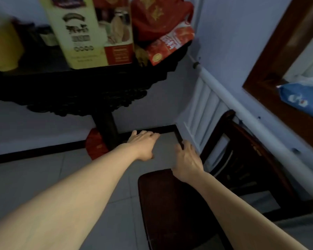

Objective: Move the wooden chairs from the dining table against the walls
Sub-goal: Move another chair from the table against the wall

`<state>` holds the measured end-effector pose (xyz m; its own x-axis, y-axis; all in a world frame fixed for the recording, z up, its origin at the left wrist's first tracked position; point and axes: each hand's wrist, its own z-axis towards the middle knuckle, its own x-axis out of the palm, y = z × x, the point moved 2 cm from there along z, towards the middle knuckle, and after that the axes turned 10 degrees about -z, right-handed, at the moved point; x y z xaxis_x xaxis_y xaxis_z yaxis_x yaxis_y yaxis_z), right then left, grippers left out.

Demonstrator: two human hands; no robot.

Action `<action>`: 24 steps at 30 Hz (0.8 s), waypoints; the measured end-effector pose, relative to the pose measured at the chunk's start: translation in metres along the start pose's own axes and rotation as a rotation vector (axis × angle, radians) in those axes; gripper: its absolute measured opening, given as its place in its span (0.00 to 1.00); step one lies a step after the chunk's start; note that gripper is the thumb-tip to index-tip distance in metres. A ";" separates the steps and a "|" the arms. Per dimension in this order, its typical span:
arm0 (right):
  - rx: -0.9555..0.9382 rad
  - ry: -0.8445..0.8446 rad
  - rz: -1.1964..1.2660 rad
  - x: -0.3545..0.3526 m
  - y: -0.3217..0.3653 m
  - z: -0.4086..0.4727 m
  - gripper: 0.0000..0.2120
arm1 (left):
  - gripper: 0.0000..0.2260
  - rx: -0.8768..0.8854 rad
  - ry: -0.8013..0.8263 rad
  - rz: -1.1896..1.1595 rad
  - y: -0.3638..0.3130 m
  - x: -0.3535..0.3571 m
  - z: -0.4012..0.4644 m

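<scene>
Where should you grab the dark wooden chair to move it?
Probably by the curved top rail of the chair's back, at the right by the radiator, from above. The flat seat offers no handle. Both the left hand and right hand are empty.

Wooden chair (170, 204): seat cut off by the bottom edge, backrest partly behind the right forearm. Printed box (83, 31) on the dark worktop (76, 82): top cropped, lettering blurred beyond reading. Yellow object (2, 46) at left edge: blurred, unidentifiable. Blue packet (300, 98): cut by right edge.
</scene>
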<state>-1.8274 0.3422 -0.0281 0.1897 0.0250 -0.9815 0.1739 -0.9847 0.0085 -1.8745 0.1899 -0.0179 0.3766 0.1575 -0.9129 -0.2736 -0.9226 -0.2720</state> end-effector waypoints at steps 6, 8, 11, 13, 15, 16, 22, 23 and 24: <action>-0.160 -0.007 -0.055 -0.005 0.133 -0.012 0.33 | 0.35 -0.200 -0.055 -0.045 0.116 -0.001 -0.104; -0.209 -0.009 -0.060 -0.008 0.173 -0.016 0.35 | 0.36 -0.252 -0.065 -0.079 0.148 0.001 -0.135; -0.315 -0.026 -0.061 -0.015 0.240 -0.022 0.34 | 0.37 -0.343 -0.109 -0.133 0.199 -0.002 -0.190; -0.398 -0.042 -0.063 -0.020 0.284 -0.026 0.33 | 0.37 -0.423 -0.143 -0.162 0.232 -0.004 -0.226; -0.480 -0.064 -0.076 -0.027 0.328 -0.028 0.34 | 0.36 -0.512 -0.173 -0.184 0.265 -0.006 -0.263; -0.514 -0.074 -0.083 -0.029 0.348 -0.029 0.34 | 0.36 -0.551 -0.189 -0.201 0.279 -0.006 -0.279; -0.733 -0.097 -0.105 -0.033 0.452 -0.035 0.32 | 0.37 -0.785 -0.281 -0.319 0.355 0.000 -0.366; -0.767 -0.086 -0.107 -0.032 0.466 -0.034 0.33 | 0.37 -0.817 -0.292 -0.331 0.365 0.001 -0.377; -0.805 -0.074 -0.118 -0.030 0.481 -0.033 0.33 | 0.36 -0.845 -0.300 -0.336 0.374 0.002 -0.387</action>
<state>-1.7176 -0.1269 0.0121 0.0675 0.0815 -0.9944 0.8351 -0.5500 0.0116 -1.6331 -0.2910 -0.0035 0.0443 0.4356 -0.8990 0.5808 -0.7434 -0.3316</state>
